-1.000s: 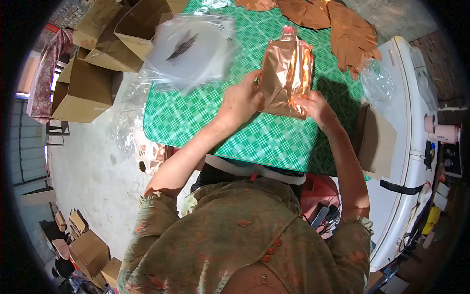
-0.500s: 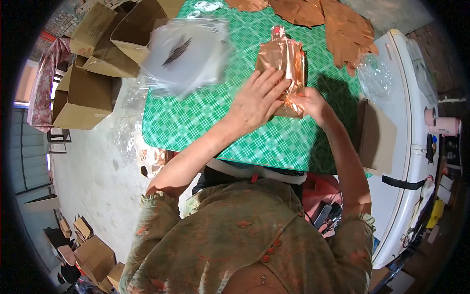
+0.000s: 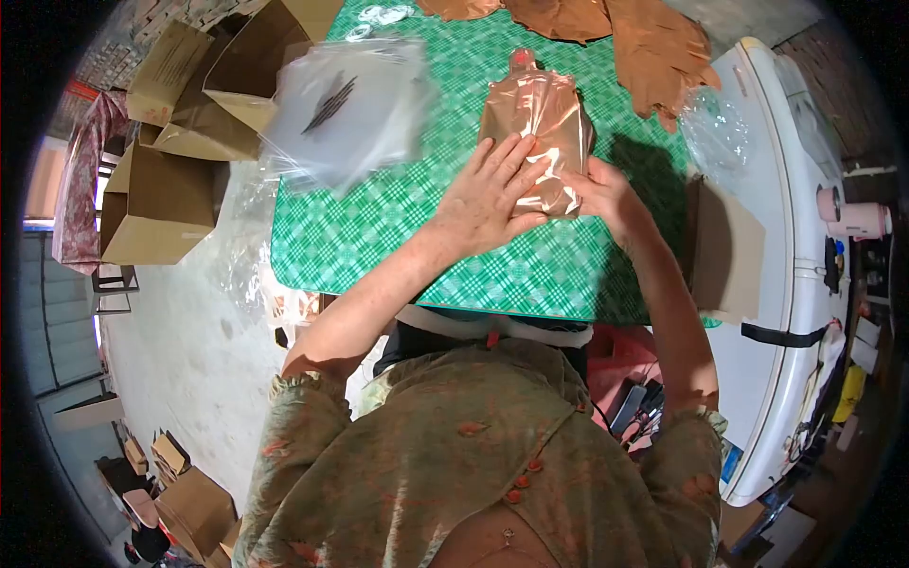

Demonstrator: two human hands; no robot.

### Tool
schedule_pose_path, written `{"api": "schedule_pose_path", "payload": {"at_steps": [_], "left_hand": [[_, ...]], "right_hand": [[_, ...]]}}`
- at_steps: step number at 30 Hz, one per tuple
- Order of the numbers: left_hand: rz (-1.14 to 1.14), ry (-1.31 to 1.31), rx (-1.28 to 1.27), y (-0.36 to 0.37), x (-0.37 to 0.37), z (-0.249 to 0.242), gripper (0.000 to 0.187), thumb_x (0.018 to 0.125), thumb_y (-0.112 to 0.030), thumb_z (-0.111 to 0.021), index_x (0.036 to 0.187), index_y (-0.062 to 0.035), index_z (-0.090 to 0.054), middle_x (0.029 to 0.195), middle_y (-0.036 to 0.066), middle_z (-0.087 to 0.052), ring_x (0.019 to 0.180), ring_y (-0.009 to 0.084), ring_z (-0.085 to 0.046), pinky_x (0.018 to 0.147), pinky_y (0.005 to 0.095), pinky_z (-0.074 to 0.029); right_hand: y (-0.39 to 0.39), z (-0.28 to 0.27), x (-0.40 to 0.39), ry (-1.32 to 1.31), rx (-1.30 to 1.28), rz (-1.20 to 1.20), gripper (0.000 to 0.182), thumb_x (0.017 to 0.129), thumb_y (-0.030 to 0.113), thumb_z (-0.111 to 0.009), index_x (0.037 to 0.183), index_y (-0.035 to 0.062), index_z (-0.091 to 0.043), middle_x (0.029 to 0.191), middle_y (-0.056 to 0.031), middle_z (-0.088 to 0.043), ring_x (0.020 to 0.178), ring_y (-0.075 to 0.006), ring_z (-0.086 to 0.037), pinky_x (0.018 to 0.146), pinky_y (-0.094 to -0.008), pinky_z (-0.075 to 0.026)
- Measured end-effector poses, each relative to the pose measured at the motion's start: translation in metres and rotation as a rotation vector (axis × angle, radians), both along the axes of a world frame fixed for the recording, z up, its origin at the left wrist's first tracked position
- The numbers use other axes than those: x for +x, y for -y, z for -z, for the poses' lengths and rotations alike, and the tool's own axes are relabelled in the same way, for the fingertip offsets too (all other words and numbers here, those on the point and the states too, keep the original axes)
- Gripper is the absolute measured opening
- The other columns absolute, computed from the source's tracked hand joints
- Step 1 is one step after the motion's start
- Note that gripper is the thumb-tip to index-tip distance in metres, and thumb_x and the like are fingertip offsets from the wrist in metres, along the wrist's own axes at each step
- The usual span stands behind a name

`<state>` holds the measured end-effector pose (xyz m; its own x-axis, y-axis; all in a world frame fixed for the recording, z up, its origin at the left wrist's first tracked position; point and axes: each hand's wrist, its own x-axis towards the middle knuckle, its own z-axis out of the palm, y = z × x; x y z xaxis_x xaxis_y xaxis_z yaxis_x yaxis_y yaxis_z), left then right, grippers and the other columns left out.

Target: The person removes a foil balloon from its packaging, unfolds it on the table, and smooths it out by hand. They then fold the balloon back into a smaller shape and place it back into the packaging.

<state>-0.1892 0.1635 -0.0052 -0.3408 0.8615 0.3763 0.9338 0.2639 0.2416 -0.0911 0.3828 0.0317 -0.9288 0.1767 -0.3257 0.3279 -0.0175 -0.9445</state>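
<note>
Left hand (image 3: 488,194) spread flat on copper pouch (image 3: 535,128), right hand (image 3: 606,194) pinching its lower edge, green checked worktop (image 3: 379,227), clear bags (image 3: 346,104) beside

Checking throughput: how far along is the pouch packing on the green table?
Done: nothing here shows a finished pouch. In hand: one copper pouch lies flat on the table; left hand presses it, fingers spread, right hand pinches its lower corner. Left: a pile of flat copper pouches at the far edge, and clear bags at far left.
</note>
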Motion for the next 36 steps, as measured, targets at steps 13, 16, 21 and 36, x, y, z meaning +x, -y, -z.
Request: {"api": "schedule_pose_path", "payload": {"at_steps": [13, 16, 21, 36], "left_hand": [[0.005, 0.001, -0.010, 0.001, 0.000, -0.004, 0.080, 0.099, -0.060, -0.057, 0.162, -0.0137, -0.039, 0.167, 0.020, -0.033, 0.156, 0.0380, -0.030, 0.128, 0.0553, -0.022], [0.003, -0.007, -0.005, 0.001, 0.000, -0.003, 0.081, 0.099, -0.061, -0.057, 0.162, -0.0133, -0.038, 0.167, 0.020, -0.033, 0.155, 0.0385, -0.031, 0.128, 0.0555, -0.022], [0.006, 0.006, -0.006, 0.002, 0.000, -0.003, 0.081, 0.099, -0.061, -0.057, 0.162, -0.0137, -0.037, 0.167, 0.020, -0.032, 0.155, 0.0386, -0.030, 0.128, 0.0557, -0.022], [0.000, 0.004, 0.002, 0.002, 0.000, -0.004, 0.080, 0.100, -0.060, -0.056, 0.162, -0.0126, -0.037, 0.167, 0.021, -0.031, 0.155, 0.0387, -0.031, 0.127, 0.0550, -0.024]], "right_hand": [[0.010, 0.001, 0.014, -0.115, 0.075, 0.247, 0.034, 0.099, 0.014, -0.069, 0.123, -0.0062, -0.057, 0.103, -0.0167, -0.075, 0.090, -0.0196, -0.072, 0.081, -0.0323, -0.057], [-0.028, 0.054, 0.008, -0.391, 0.567, 0.110, 0.034, 0.097, 0.012, -0.072, 0.123, -0.0027, -0.056, 0.098, -0.0139, -0.073, 0.085, -0.0193, -0.070, 0.080, -0.0332, -0.057], [0.003, 0.005, 0.017, -0.270, 0.647, 0.386, 0.032, 0.096, 0.008, -0.073, 0.122, 0.0018, -0.055, 0.091, -0.0113, -0.071, 0.079, -0.0185, -0.069, 0.077, -0.0343, -0.057], [0.009, 0.011, 0.016, -0.068, 0.202, 0.226, 0.024, 0.105, 0.017, -0.058, 0.114, -0.0047, -0.059, 0.090, -0.0098, -0.070, 0.073, -0.0147, -0.070, 0.056, -0.0283, -0.056]]}}
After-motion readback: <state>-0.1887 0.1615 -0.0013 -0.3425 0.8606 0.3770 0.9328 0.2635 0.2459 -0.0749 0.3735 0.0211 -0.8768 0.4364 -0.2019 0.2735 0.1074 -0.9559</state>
